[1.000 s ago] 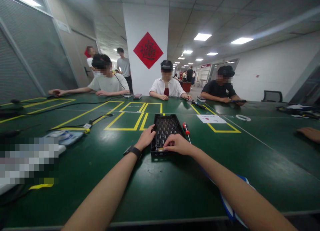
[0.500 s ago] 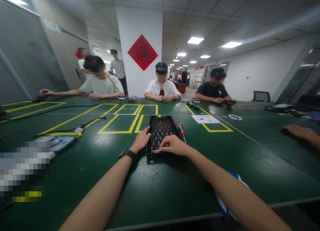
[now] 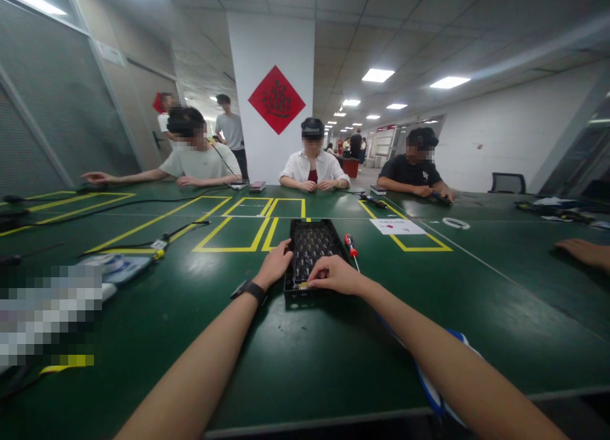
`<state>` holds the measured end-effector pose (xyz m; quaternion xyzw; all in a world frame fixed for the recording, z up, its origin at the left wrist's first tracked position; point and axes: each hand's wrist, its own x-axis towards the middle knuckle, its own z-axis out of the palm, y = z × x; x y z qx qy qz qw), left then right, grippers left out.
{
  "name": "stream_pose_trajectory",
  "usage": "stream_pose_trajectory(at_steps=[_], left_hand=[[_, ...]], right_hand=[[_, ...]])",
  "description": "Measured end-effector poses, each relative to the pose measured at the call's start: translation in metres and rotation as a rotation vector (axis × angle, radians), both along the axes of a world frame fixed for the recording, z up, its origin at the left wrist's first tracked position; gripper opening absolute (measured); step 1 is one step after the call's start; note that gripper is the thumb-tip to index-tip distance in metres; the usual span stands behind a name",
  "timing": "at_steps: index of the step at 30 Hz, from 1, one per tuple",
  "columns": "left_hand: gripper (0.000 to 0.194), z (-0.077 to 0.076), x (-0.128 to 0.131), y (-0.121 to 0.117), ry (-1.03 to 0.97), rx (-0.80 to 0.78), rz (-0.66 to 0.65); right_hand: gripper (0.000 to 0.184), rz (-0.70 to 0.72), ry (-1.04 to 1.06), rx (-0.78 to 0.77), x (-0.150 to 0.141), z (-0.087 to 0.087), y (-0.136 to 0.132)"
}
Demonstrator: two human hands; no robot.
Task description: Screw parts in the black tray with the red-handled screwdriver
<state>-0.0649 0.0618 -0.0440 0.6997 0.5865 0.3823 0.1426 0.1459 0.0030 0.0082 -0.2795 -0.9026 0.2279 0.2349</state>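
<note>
A green bench (image 3: 305, 364) marked with yellow tape (image 3: 223, 250) fills the lower view. Beyond it stands a white pillar (image 3: 271, 42), flanked by three seated people in a pale top (image 3: 203, 163), a white shirt (image 3: 290, 168) and a black top (image 3: 407, 171). A red diamond sign (image 3: 277, 103) hangs on the pillar. The black case (image 3: 307, 298), its inside studded with rows of small parts, lies on the bench directly before the wearer, between both hands. The left hand (image 3: 275, 264) rests its fingers on the case's left edge; whether it grips cannot be told. The right hand (image 3: 337, 275) reaches over the near right corner, thumb and fingertips drawn together. A paper sheet (image 3: 398, 227) lies further right, a red-handled screwdriver (image 3: 351, 246) just beside the case, and a white ring (image 3: 456, 224) past the sheet. Smallest is a yellowish piece (image 3: 303, 285) inside the case's near end, at the right fingertips; whether they pinch it is unclear.
</note>
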Motion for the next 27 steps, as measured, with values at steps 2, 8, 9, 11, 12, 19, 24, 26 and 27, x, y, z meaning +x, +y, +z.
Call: stream_pose_trajectory(at_steps=[2,8,9,11,12,19,24,26,27], left_hand=[[0.051,-0.0004,0.0,0.0007,-0.001,0.0,0.001],[0.052,-0.0014,-0.0004,0.0019,-0.007,0.004,-0.005],[0.052,-0.0016,-0.0006,0.002,-0.006,0.004,-0.008],[0.052,-0.002,-0.0009,0.0022,-0.006,0.001,-0.01],[0.052,-0.0022,-0.0009,0.0024,-0.006,0.001,-0.009],[0.051,-0.0026,-0.0013,0.0023,-0.002,0.008,-0.012],[0.051,-0.0013,-0.0011,0.0012,-0.002,0.0,-0.014],[0.052,-0.0008,-0.0006,0.0012,0.001,-0.004,-0.01],[0.052,-0.0006,-0.0004,0.0013,0.003,-0.007,-0.007]], right_hand=[[0.025,0.001,0.0,0.003,-0.0001,0.0004,0.0],[0.027,-0.009,0.001,-0.024,0.0008,0.0014,-0.0013],[0.026,-0.007,0.004,-0.021,0.0009,0.0015,-0.0015],[0.026,-0.006,0.007,-0.019,0.0009,0.0017,-0.0019],[0.026,-0.007,0.006,-0.023,0.0008,0.0016,-0.0019],[0.027,-0.01,0.008,-0.024,0.0004,0.0015,-0.0006],[0.027,0.008,0.007,-0.016,0.0013,0.0009,-0.0007],[0.027,0.006,0.01,-0.028,0.0016,0.0005,-0.0007],[0.027,0.003,0.013,-0.03,0.0016,0.0004,-0.0008]])
